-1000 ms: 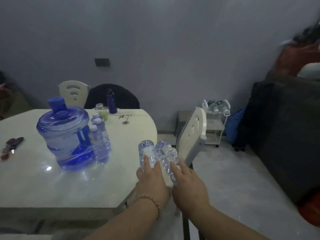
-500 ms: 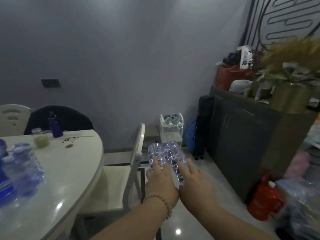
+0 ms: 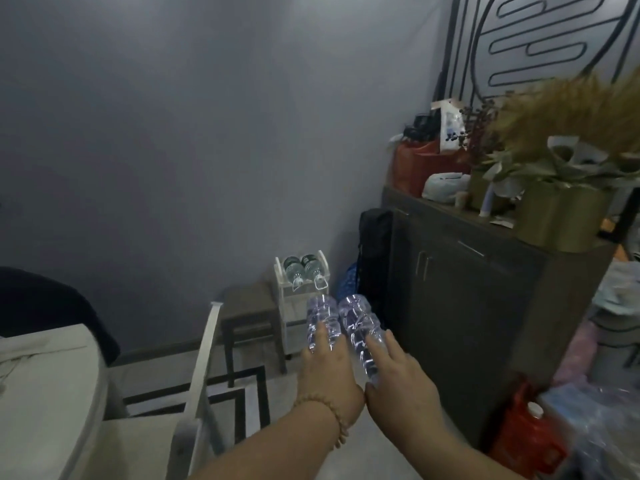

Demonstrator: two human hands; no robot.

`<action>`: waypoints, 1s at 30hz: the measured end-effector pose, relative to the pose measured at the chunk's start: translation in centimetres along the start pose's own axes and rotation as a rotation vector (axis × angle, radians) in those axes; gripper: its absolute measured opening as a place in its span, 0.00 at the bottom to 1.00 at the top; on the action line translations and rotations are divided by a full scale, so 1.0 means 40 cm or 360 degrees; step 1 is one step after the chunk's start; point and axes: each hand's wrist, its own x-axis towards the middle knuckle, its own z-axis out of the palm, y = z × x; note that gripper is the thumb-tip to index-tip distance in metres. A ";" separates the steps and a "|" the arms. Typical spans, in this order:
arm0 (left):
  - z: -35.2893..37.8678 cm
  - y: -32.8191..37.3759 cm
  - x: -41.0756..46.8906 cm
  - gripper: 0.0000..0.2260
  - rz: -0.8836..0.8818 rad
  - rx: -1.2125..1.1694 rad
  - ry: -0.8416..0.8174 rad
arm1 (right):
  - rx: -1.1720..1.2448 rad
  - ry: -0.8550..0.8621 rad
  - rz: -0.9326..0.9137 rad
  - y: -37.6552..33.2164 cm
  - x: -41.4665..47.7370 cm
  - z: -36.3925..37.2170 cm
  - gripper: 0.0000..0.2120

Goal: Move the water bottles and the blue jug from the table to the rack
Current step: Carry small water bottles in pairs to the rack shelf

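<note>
On white rack point(image 3: 286, 282), two bottles point(image 3: 302, 271)

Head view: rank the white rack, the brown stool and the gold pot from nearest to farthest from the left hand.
From the left hand:
1. Brown stool, ahead and slightly left.
2. White rack, straight ahead by the wall, just behind the stool.
3. Gold pot, far right on the cabinet.
</note>
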 end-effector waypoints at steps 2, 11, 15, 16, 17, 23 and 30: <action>0.003 0.006 0.127 0.35 0.0054 0.0023 -0.0001 | -0.0020 0.0023 0.0022 0.024 0.118 0.003 0.34; 0.077 0.009 0.530 0.34 -0.0015 0.0032 -0.0141 | -0.0069 -0.0056 0.0021 0.129 0.514 0.079 0.33; 0.158 -0.026 0.710 0.33 -0.0077 0.0087 -0.0098 | -0.0078 -0.0091 -0.0076 0.200 0.708 0.168 0.33; 0.180 -0.032 0.748 0.34 -0.0093 0.0097 -0.0090 | -0.0074 -0.0114 -0.0085 0.214 0.753 0.186 0.33; 0.208 -0.036 0.797 0.35 -0.0141 0.0094 -0.0089 | -0.0063 -0.0167 -0.0095 0.233 0.810 0.212 0.33; 0.309 -0.083 1.011 0.36 -0.0391 0.0075 -0.0178 | -0.0086 -0.0327 -0.0186 0.297 1.039 0.337 0.34; 0.410 -0.233 1.222 0.37 -0.0527 0.0062 -0.0353 | -0.0101 -0.0498 -0.0204 0.313 1.225 0.526 0.34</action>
